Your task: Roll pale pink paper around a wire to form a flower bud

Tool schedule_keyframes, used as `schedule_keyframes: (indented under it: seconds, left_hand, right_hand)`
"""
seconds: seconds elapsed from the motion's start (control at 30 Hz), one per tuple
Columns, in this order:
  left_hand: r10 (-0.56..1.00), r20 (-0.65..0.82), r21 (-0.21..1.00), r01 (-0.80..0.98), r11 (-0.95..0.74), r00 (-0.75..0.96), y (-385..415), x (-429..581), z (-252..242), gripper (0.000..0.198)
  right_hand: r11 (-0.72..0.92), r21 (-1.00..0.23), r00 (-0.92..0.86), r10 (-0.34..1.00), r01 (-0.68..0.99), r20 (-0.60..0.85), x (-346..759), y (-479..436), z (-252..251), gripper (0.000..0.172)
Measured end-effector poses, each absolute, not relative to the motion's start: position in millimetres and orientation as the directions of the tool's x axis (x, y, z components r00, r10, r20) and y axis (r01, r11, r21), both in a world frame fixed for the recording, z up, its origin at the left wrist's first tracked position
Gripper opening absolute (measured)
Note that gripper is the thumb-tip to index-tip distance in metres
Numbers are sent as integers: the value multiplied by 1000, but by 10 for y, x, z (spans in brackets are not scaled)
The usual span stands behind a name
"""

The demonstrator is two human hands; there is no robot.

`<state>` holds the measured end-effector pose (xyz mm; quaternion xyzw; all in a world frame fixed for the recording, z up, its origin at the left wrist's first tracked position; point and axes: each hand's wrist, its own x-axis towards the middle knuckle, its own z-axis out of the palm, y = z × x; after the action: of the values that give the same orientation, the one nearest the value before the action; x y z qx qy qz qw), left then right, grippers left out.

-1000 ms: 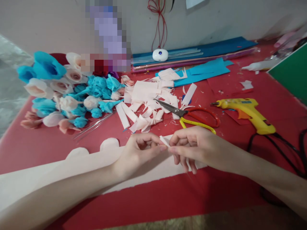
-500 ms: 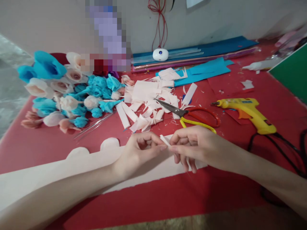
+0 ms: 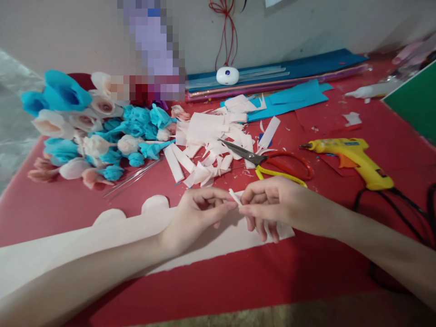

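Note:
My left hand [image 3: 197, 213] and my right hand [image 3: 272, 204] meet above the red table, both pinched on a small piece of pale pink crepe paper [image 3: 235, 197] between the fingertips. Under my hands and left forearm lies a long pale pink paper strip [image 3: 102, 236] with scalloped top edges. Just beyond my right hand lie scissors [image 3: 269, 162] with red and yellow handles.
A heap of pale paper offcuts [image 3: 207, 145] lies mid-table. Blue and pink paper flowers [image 3: 91, 131] with thin wires are piled at the left. A yellow glue gun [image 3: 354, 159] with a black cord lies at the right. Blue paper sheets [image 3: 289, 100] line the wall; a green board [image 3: 415, 104] stands far right.
Both hands have crept slightly up and away, still pinching the small paper piece. Nothing else has moved.

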<state>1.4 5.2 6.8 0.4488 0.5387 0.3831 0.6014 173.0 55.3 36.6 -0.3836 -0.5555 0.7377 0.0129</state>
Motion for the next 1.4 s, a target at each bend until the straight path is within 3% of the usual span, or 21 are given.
schedule_keyframes:
  seconds: [0.57, 0.93, 1.4]
  left_hand:
    - [929, -330, 943, 20, 332, 166, 39, -9, 45, 8]
    - [917, -352, 936, 69, 346, 185, 33, -25, 32, 17]
    - [922, -345, 938, 46, 342, 174, 40, -7, 39, 17]
  right_hand:
    - [-358, -868, -707, 509, 345, -491, 1759, 506, 265, 19]
    - [-234, -904, -648, 635, 357, -420, 1744, 407, 306, 14]
    - [-186, -918, -631, 677, 350, -378, 1738, 408, 300, 12]
